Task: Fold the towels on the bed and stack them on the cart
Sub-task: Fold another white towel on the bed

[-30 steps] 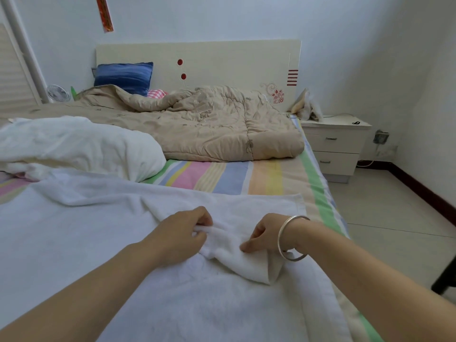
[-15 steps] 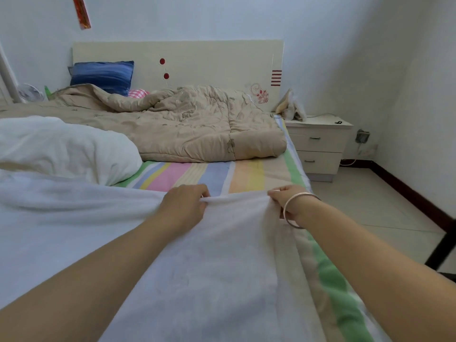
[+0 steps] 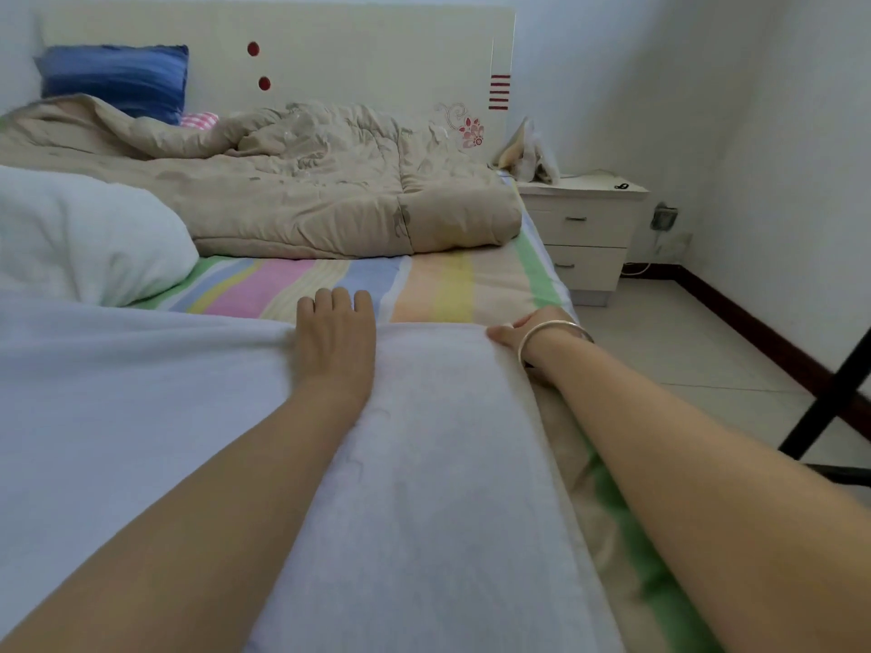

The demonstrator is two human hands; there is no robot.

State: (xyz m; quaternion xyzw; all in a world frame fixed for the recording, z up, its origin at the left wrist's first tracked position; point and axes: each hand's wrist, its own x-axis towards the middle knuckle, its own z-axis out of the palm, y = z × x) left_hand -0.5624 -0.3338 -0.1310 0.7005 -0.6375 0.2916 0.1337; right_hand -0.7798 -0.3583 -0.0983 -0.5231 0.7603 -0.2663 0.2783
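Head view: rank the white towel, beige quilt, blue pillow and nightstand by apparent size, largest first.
1. white towel, though nearness inflates it.
2. beige quilt.
3. nightstand and blue pillow look alike; unranked.

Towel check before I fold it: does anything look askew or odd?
Nothing stands out. The towel lies flat on the bed, its far edge straight between the left hand and the right hand.
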